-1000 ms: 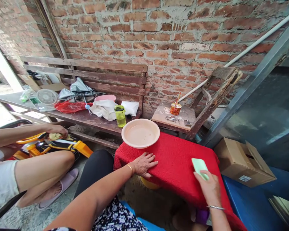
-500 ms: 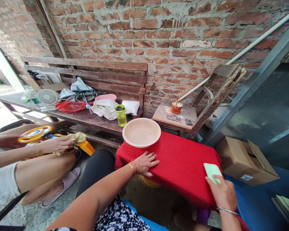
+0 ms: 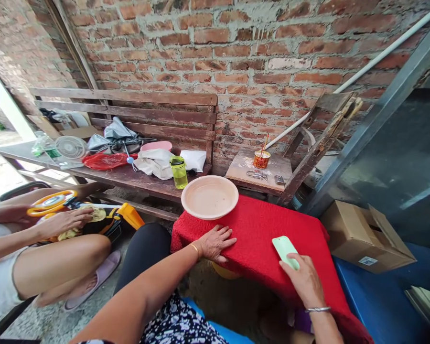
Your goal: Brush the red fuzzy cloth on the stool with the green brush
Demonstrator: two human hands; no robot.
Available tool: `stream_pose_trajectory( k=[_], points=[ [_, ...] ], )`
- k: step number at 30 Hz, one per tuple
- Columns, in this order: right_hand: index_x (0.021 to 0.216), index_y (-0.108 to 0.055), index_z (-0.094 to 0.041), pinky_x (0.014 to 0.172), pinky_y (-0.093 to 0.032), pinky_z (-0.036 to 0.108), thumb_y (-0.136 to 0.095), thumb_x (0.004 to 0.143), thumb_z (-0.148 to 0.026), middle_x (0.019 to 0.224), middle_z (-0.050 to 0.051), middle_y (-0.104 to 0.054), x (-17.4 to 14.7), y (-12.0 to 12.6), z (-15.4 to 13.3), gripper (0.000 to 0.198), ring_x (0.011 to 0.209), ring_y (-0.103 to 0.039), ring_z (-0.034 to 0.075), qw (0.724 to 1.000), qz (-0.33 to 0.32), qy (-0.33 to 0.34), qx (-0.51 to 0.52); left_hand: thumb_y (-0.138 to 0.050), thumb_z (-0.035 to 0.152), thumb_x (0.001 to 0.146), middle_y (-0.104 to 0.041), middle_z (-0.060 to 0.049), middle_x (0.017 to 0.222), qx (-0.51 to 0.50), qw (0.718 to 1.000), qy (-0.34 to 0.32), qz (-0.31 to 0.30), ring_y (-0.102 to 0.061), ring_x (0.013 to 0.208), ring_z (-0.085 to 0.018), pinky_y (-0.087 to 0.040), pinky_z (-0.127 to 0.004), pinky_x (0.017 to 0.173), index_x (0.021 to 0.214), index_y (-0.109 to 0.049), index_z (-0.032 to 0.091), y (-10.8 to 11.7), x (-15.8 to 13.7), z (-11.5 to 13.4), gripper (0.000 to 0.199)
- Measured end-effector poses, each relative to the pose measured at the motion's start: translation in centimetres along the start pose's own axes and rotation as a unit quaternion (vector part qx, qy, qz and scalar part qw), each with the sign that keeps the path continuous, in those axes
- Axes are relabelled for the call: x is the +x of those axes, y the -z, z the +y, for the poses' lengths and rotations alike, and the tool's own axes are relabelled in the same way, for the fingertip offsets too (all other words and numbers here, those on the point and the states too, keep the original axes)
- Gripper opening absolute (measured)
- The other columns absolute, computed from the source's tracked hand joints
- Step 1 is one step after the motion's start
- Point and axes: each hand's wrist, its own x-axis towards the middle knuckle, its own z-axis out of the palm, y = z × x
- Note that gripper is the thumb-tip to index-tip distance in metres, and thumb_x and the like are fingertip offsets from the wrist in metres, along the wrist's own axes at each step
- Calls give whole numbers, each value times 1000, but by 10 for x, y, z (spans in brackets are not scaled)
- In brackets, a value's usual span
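A red textured cloth (image 3: 260,227) is spread over a low table in front of me. My left hand (image 3: 216,242) lies flat on its near edge with the fingers spread, just below a pale pink basin (image 3: 186,206). The basin holds a little water and stands at the far left corner of the cloth. My right hand (image 3: 307,281) is closed around the near end of a pale green, flat-backed scrubbing brush (image 3: 284,245). The brush lies against the cloth to the right of my left hand; its underside is hidden.
A co-worker's hand (image 3: 69,222) holds a yellowish rag on a yellow-and-black toy vehicle at left. Behind stand a wooden bench (image 3: 136,176) with a green bottle (image 3: 179,173) and a chair (image 3: 232,168) bearing a paper cup. A cardboard box (image 3: 347,239) is at right.
My right hand has slid the brush leftward over the cloth, away from its right edge. My left hand has stayed in place. The co-worker's hand with the rag has moved left and down.
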Motion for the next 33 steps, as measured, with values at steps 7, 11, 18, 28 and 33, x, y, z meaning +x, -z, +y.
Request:
stream_pose_trajectory(
  k=[7, 11, 18, 28, 33],
  points=[
    [90, -73, -25, 73, -49, 50, -56, 65, -72, 72, 8, -53, 19, 49, 59, 55, 75, -57, 33, 985, 97, -107, -89, -60, 59, 84, -45, -22, 148, -3, 1000, -2, 9, -41, 136, -41, -33, -58, 107, 150, -39, 20, -1, 1, 0, 80],
    [88, -72, -23, 80, -50, 45, -54, 68, -72, 81, 8, -56, 18, 21, 16, 55, 84, -59, 30, 995, 94, -29, -13, -60, 57, 85, -46, -22, 148, -3, 1000, -2, 11, -42, 135, -41, -34, -57, 107, 150, -39, 20, -1, 0, 1, 78],
    [92, -70, -27, 77, -49, 33, -64, 75, -39, 94, 4, -57, -4, -52, -84, 22, 84, -61, 21, 987, -59, 149, 28, -58, 61, 85, -48, -22, 146, 17, 1000, -7, 22, -43, 134, -41, -35, -57, 106, 149, -41, 18, -1, -1, 1, 79],
    [96, -72, -23, 69, -46, 39, -59, 73, -60, 77, 5, -49, 38, 4, 31, 46, 77, -55, 27, 989, 95, -38, -105, -60, 61, 84, -47, -21, 145, 20, 999, -13, 40, -44, 133, -39, -34, -54, 107, 150, -39, 20, -10, 0, -2, 80],
    [91, -72, -23, 75, -48, 40, -58, 71, -65, 81, 6, -52, 32, -9, 10, 48, 79, -57, 26, 996, 90, -5, -24, -59, 59, 84, -47, -21, 145, 22, 999, -20, 45, -44, 133, -40, -34, -55, 106, 148, -41, 19, -8, -1, -2, 78]
  ],
)
